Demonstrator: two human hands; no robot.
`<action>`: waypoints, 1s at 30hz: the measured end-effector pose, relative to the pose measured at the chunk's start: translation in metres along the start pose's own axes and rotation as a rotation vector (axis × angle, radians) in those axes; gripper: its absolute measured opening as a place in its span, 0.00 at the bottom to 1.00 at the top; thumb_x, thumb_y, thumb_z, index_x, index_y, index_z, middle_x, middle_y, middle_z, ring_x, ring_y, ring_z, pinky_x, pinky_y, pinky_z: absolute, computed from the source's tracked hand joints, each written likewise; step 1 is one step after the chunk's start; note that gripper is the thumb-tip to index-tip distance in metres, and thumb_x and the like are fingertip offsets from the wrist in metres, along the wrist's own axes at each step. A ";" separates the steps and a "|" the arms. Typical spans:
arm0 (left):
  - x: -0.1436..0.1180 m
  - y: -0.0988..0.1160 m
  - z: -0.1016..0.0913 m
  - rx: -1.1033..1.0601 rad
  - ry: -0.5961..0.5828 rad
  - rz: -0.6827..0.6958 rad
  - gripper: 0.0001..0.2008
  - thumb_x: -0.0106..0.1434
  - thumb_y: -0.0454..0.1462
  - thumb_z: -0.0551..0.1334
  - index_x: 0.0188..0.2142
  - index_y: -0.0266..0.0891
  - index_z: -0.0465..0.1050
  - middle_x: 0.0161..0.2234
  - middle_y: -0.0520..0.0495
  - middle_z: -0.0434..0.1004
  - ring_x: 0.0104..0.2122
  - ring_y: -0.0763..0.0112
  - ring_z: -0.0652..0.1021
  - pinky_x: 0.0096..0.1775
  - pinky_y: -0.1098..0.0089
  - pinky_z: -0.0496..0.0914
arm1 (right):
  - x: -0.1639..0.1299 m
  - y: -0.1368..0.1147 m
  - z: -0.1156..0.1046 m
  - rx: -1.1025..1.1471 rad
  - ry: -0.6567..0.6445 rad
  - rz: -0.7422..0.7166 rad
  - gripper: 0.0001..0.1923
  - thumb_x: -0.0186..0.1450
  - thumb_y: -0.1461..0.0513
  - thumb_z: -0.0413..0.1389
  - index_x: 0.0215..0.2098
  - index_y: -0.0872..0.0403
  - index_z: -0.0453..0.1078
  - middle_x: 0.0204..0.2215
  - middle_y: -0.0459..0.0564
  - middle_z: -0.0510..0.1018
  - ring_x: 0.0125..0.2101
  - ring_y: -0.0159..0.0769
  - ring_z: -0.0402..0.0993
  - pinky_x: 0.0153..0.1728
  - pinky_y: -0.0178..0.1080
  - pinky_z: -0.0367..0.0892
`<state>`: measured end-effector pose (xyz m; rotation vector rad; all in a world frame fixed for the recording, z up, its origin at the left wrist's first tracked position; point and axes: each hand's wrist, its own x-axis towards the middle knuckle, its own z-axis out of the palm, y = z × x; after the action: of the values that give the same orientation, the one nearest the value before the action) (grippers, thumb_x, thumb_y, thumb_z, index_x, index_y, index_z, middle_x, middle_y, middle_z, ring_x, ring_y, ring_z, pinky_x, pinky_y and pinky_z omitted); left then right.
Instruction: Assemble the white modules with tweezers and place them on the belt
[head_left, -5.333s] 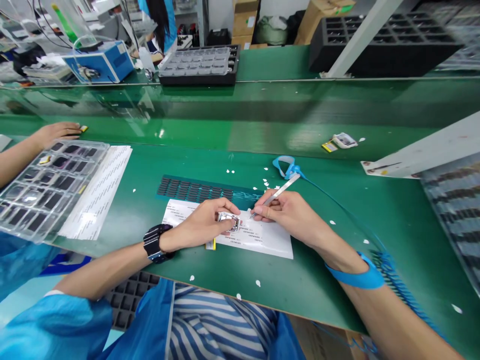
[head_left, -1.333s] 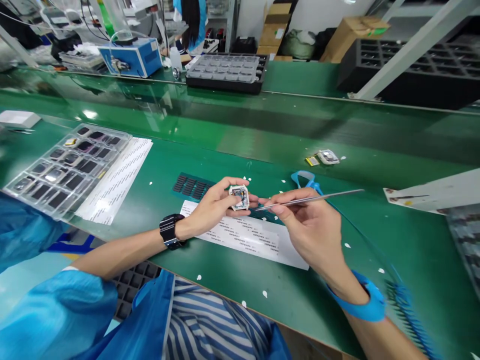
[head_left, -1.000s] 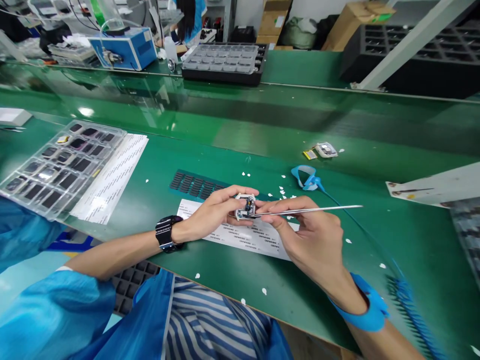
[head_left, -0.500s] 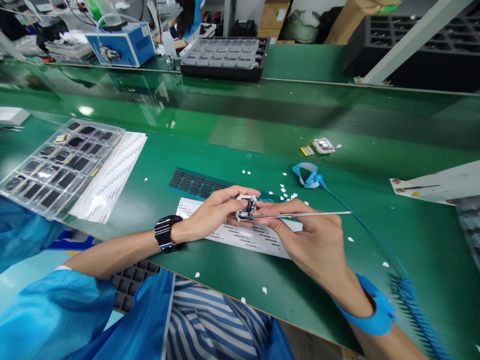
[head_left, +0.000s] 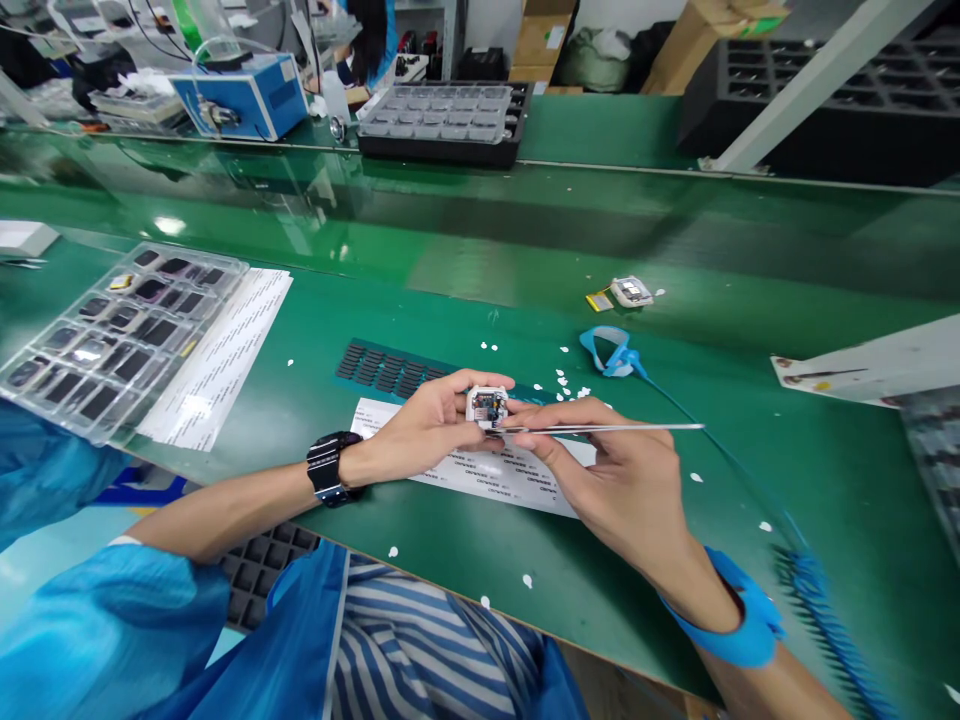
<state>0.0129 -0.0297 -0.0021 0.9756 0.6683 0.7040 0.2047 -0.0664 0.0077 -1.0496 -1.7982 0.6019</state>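
Note:
Between the fingers and thumb of my left hand (head_left: 420, 425) is a small white watch case (head_left: 475, 408), its inside with a circuit board and tiny parts facing up. My right hand (head_left: 630, 480) is closed on slim metal tweezers (head_left: 660, 428) that lie nearly level. Their tips are at the lower edge of the case, partly hidden by my fingers. Below both hands lies a printed white sheet (head_left: 517, 482). Behind my left hand a dark sheet of black stickers (head_left: 386, 368) rests on the green bench.
At left are a clear tray of watch parts (head_left: 97, 400) and a printed sheet (head_left: 217, 355). Another opened watch case (head_left: 631, 291) with a battery (head_left: 599, 300) lies beyond the blue strap (head_left: 609, 352). Small white bits (head_left: 562, 380) are scattered about. A blue coiled cord (head_left: 825, 610) runs down the right.
The watch case has turned in my left hand, so its circuit board shows more fully. My left thumb has moved from over the case to its lower edge. The tweezers stay in my right hand.

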 end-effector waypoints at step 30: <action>-0.003 0.006 0.002 0.004 0.011 0.000 0.25 0.55 0.27 0.65 0.53 0.37 0.69 0.45 0.42 0.83 0.40 0.68 0.83 0.46 0.66 0.76 | 0.000 -0.001 -0.003 0.080 0.002 -0.078 0.10 0.63 0.70 0.63 0.37 0.48 0.76 0.33 0.46 0.84 0.38 0.41 0.84 0.39 0.42 0.80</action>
<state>0.0114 -0.0313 0.0049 0.9764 0.6798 0.7088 0.2064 -0.0667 0.0099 -0.9219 -1.7898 0.6197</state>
